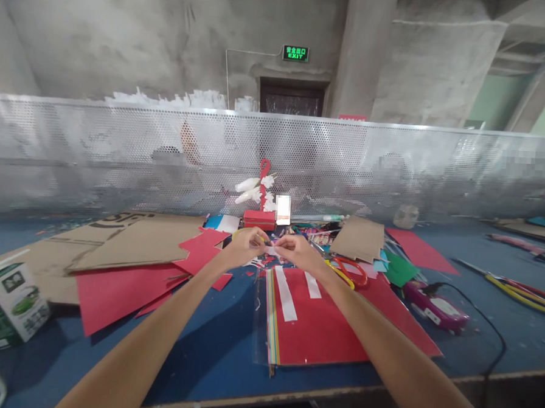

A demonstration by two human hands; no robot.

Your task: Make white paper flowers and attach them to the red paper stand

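My left hand point(246, 246) and my right hand point(298, 252) meet above the middle of the table, fingers closed in pinches. Between their fingertips is a small white piece of paper point(271, 251), partly hidden by the fingers. Below my right hand lies a plastic-sleeved pack of coloured paper point(325, 334) with a red sheet on top. Two white paper strips point(286, 296) rest on that pack. Just right of my right hand are scissors point(341, 273) with yellow handles, beside red handles point(360, 271). Red and white scraps point(258, 262) lie under the hands.
Cardboard sheets point(137, 245) and red paper point(122, 290) cover the left side, near a green-and-white carton point(14, 306). White flowers point(250, 190) stand behind a red box point(259, 219). At right lie a purple corded device point(436, 307) and long scissors point(515, 287). A perforated metal screen point(347, 165) borders the back.
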